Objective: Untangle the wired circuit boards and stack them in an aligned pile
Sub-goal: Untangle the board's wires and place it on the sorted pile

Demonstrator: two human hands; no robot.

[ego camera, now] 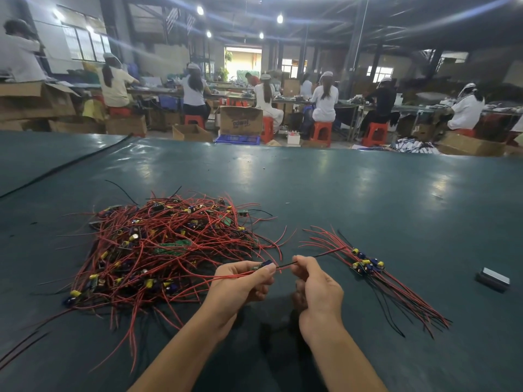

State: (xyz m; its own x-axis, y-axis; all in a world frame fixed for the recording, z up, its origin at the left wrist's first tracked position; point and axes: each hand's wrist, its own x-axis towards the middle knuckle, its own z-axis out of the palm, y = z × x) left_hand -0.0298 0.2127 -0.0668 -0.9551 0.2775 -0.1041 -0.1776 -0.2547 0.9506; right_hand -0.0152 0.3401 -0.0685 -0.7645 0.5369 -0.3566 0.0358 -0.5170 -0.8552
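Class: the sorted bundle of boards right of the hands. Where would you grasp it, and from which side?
Probably from above, pinching across the clustered boards: their wires fan loose at both ends, so only that middle looks compact.

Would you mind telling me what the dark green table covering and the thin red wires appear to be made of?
The dark green table covering looks like a smooth vinyl or rubber sheet: it reflects light in soft glossy patches. The thin red wires look plastic-insulated and flexible, lying in loose curves; any metal core is hidden.
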